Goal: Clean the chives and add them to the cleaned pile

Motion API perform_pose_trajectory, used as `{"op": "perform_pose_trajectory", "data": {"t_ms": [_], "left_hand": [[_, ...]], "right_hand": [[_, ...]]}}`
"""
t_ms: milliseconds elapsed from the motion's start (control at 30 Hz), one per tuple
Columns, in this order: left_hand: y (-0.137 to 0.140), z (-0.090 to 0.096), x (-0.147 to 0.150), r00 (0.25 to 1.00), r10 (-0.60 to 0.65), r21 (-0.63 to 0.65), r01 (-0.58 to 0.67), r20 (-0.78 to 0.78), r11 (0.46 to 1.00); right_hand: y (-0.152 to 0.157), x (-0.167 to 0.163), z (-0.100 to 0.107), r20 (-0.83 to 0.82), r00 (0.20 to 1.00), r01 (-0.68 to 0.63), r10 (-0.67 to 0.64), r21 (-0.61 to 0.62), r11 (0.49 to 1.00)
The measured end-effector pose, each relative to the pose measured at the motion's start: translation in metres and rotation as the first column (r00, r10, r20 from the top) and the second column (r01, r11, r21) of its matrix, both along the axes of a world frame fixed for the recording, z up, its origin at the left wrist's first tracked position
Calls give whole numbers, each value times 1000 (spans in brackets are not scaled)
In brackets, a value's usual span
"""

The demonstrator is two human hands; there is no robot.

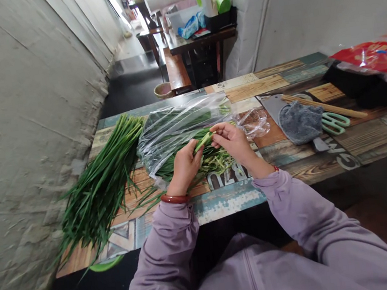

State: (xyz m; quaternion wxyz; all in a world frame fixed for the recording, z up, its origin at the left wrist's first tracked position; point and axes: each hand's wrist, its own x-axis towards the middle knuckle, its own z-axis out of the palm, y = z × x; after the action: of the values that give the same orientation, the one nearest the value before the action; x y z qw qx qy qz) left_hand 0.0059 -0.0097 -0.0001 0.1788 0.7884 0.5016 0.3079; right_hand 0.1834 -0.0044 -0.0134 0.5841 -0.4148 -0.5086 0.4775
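Note:
My left hand (186,164) is closed around a small bunch of garlic chives (203,142), pale stem ends pointing right. At those ends my right hand (231,142) pinches with thumb and fingertips. Under and behind my hands lies a clear plastic bag (163,132) with more chives inside, its knotted-looking handles (255,123) trailing right. Below my right hand is a heap of pale trimmings (217,163). To the left spreads a large pile of long green chives (101,182), its leaf tips hanging toward the table's near left edge.
On the wood-patterned table (288,155), a grey cloth (301,121) lies over a cleaver-like blade (270,105), beside chopsticks (328,106) and green-handled scissors (335,123). A red plastic bag (376,59) sits at far right. Behind stand a bench (176,68) and another table (201,43); a wall (13,117) runs along the left.

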Motion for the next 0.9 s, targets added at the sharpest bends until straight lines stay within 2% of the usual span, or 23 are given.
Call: {"op": "perform_pose_trajectory", "data": {"t_ms": [167,300,367,433,533,600,700,767,900], "left_hand": [[-9,1,3,987,-66,37,72,-147,997],[-12,0,6,956,-101,43,117,-277,992],[-10,-1,4,954,-41,83,68,-296,994],[-6,-1,-1,963,105,173,-62,-249,983],[-3,2,-13,946,309,346,-259,-97,902],[-6,7,-20,936,350,463,-299,-27,834],[-15,13,-22,935,354,558,-296,4,775],[-20,15,-16,940,336,552,-254,-52,794],[-17,11,-2,951,191,374,-90,-243,923]], "right_hand": [[-3,-1,-4,35,999,-15,14,29,999],[-6,0,-6,147,989,-35,26,59,998],[-5,5,-3,172,985,-41,27,75,996],[-2,13,0,133,990,27,-38,78,997],[7,27,3,20,968,250,-252,62,966],[13,34,3,-34,930,368,-366,39,929],[17,39,1,-23,911,413,-412,46,910],[17,38,-1,44,917,391,-396,95,915],[16,38,-3,277,875,347,-398,213,913]]}}
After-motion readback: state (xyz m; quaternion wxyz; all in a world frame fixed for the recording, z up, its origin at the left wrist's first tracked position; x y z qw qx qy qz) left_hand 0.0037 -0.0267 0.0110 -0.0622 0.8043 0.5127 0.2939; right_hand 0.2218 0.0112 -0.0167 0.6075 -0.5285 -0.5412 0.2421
